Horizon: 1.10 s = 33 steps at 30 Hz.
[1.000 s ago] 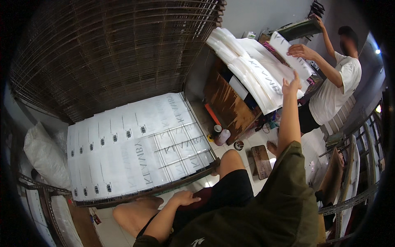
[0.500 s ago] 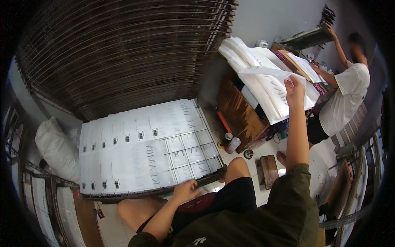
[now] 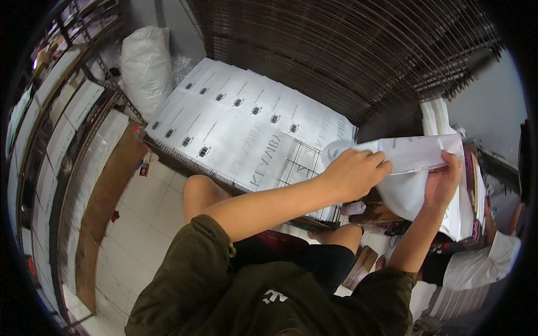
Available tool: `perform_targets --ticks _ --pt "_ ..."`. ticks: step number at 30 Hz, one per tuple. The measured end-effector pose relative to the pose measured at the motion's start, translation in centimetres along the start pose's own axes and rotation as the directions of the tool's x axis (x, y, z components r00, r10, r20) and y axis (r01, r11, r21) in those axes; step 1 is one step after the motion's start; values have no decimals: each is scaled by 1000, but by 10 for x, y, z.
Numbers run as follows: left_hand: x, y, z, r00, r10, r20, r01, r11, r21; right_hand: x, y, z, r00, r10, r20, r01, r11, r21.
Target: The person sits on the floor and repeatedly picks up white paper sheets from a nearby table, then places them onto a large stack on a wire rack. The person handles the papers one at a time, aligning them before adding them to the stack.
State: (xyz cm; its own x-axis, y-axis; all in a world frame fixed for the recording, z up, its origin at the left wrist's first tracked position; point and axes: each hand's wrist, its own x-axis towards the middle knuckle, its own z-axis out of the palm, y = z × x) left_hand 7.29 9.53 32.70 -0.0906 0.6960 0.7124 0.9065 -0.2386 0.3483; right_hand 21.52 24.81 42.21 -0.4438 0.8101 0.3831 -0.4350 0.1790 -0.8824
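Left hand [image 3: 356, 172] has risen to join right hand [image 3: 441, 182], both gripping one white sheet [image 3: 412, 150] I'd keep taut, uncreased.

The head view comes from the left one of two wide fisheye cameras worn side by side on the wearer's head, looking steeply down and forward, so the dark green shirt [image 3: 246, 294] fills the lower middle, very near the lens. A little farther out, right of centre, are the left grip [image 3: 358, 172], the right grip [image 3: 441, 183] and the white sheet [image 3: 414, 152] between them. Beyond lie the printed sheets [image 3: 224, 131], with the wire rack [image 3: 336, 50] running past the upper edge. Shelving [image 3: 50, 168] bends along the left rim; a co-worker [image 3: 476, 263] appears near the right. Black rounds off the corners.
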Motion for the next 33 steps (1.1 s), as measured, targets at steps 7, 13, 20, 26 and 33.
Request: perform_targets --ticks 7,13,20,26,33 --pt "-20 4 -7 955 -295 -28 283 936 -207 -39 54 80 951 69 301 59 915 -398" --pt "-63 48 -46 923 -330 -200 279 929 -244 -28 54 81 692 328 644 249 728 -639" --pt "-149 86 3 935 344 -89 -331 750 -572 -41 48 143 501 292 815 398 758 -516" --pt "-218 19 84 841 110 530 168 878 -448 -10 91 119 781 257 569 51 881 -470" --pt "-247 -38 114 181 -79 980 388 922 2 -54 276 25 852 451 266 -363 875 -321"
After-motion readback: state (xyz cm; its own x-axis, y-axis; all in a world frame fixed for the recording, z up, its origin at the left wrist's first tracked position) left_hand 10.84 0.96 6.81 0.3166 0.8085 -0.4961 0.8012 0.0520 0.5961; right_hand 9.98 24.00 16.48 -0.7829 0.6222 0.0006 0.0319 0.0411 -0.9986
